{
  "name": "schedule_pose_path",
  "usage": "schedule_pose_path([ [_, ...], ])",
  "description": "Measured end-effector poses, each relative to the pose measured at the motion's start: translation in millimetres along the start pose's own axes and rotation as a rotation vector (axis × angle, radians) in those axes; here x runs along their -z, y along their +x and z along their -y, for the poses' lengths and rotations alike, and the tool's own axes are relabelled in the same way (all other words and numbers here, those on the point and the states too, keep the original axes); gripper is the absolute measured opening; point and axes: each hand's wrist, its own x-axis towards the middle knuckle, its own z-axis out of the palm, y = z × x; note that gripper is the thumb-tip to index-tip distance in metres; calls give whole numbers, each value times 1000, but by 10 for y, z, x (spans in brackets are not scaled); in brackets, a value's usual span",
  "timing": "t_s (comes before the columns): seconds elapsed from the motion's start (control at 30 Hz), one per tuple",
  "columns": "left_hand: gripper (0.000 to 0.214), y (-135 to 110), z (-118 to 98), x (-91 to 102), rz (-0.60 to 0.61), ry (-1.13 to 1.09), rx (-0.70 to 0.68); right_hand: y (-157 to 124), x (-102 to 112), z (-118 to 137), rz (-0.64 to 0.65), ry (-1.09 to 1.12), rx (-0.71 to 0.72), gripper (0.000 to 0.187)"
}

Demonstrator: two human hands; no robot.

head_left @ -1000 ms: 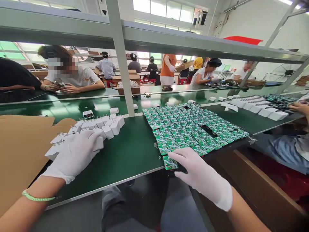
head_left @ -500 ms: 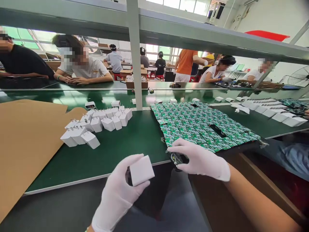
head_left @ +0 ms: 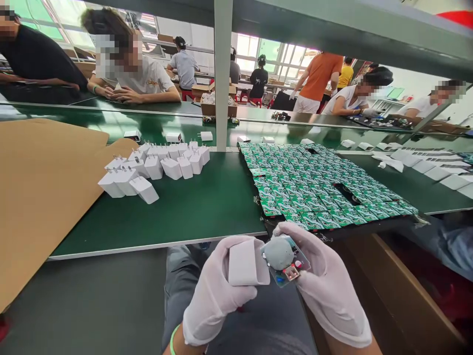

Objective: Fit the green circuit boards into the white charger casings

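My left hand (head_left: 218,286), in a white glove, is closed around a white charger housing (head_left: 243,264) whose open end faces right. In my gloved right hand (head_left: 321,276) is a circuit board (head_left: 285,261), pinched at its edges; a grey round lump covers part of it and a metal USB port shows at its lower side. Board and housing are side by side above my lap, close to each other; whether they touch I cannot tell. Just beyond my right hand lies a sheet of many green circuit boards (head_left: 310,185), with a dark gap at its near left corner.
White chargers with prongs (head_left: 162,165) stand grouped on the green bench (head_left: 192,207). Brown cardboard (head_left: 48,182) covers the left side. More white housings (head_left: 432,162) lie at right. A shelf post (head_left: 222,74) rises ahead; co-workers sit beyond it.
My right hand has lifted a circuit board from the sheet's near left corner and brought it beside the housing. The left hand has turned the housing's open end toward it. The view has shifted.
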Motion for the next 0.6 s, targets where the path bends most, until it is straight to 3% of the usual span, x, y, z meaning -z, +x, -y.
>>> schedule_pose_path([
  [0.13, 60, -22, 2, -7, 19, -8, 0, -42, 38, 36, 6, 32, -57, 43],
  [0.37, 59, -45, -35, 41, -39, 127, -58, -101, 102, 66, 103, 378, -368, 37],
  [0.5, 57, -86, -97, 78, -75, 253, -108, -144, 72, 104, 153, 477, -568, 31],
  [0.6, 55, -130, -133, 82, -32, 277, -156, -158, 51, 85, 158, 490, -628, 28],
])
